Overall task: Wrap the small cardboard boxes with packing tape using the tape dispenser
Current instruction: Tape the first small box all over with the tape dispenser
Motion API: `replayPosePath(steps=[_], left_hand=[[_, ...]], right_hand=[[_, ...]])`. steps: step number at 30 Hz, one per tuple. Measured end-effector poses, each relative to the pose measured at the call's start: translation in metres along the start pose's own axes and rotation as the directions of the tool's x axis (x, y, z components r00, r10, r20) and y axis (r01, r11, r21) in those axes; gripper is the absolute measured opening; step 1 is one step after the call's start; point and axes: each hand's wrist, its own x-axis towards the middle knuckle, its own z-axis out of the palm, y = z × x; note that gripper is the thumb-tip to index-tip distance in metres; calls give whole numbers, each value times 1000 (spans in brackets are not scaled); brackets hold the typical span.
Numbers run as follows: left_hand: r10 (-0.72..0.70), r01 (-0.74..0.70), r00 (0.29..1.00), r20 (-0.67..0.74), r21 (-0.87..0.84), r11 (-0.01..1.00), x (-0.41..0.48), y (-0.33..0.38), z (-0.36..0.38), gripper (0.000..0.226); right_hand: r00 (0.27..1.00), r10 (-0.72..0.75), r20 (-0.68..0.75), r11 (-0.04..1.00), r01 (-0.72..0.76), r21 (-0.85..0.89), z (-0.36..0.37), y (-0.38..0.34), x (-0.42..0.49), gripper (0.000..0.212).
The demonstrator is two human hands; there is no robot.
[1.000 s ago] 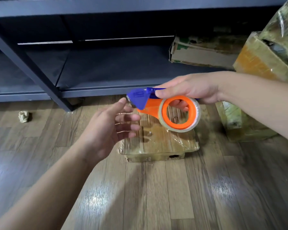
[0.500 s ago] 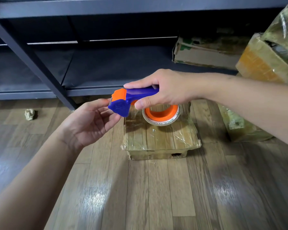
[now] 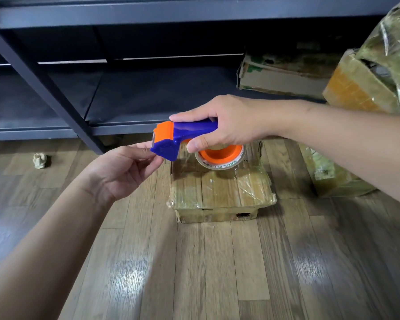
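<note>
My right hand [image 3: 231,125] grips the blue handle of the blue and orange tape dispenser [image 3: 187,133], holding it level in the air. Its clear tape roll [image 3: 219,161] on an orange core hangs just above the far edge of a small cardboard box [image 3: 219,195]. That box lies on the wooden floor and is covered in glossy tape. My left hand [image 3: 123,174] reaches up from the left, its thumb and fingertips pinching the dispenser's blue nose below the toothed cutter. Any clear tape between those fingers is too faint to see.
A dark metal shelf [image 3: 148,93] with a slanted leg [image 3: 56,88] runs across the back. A flattened carton [image 3: 280,77] lies on its lower board. Taped boxes [image 3: 360,91] stack at the right, another [image 3: 333,179] on the floor. A crumpled paper ball [image 3: 40,160] lies at left.
My right hand turned the dispenser from roll-facing-me to level and lowered it over the box. My left hand went from spread open to pinching the dispenser's nose.
</note>
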Motion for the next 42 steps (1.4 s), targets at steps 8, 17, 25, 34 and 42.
replayPosePath(steps=[8,17,25,34,42], left_hand=[[33,-30,999,-36,89,996,17,-15,-17,23],[49,-45,998,-41,82,996,22,-32,-24,25],[-34,33,999,-8,-60,998,26,-49,-29,29],[17,-22,999,-45,-112,993,34,-65,-32,16],[-9,-4,997,-79,-163,987,39,-73,-27,21]], right_hand=[[998,5,70,947,17,-321,6,-13,-5,65],[999,-25,38,931,37,-362,21,-16,-5,65],[996,-64,-61,969,47,-242,24,-13,-6,63],[995,-80,-53,972,66,-227,31,-9,-2,62],[996,-64,-57,974,50,-219,33,-4,1,61]])
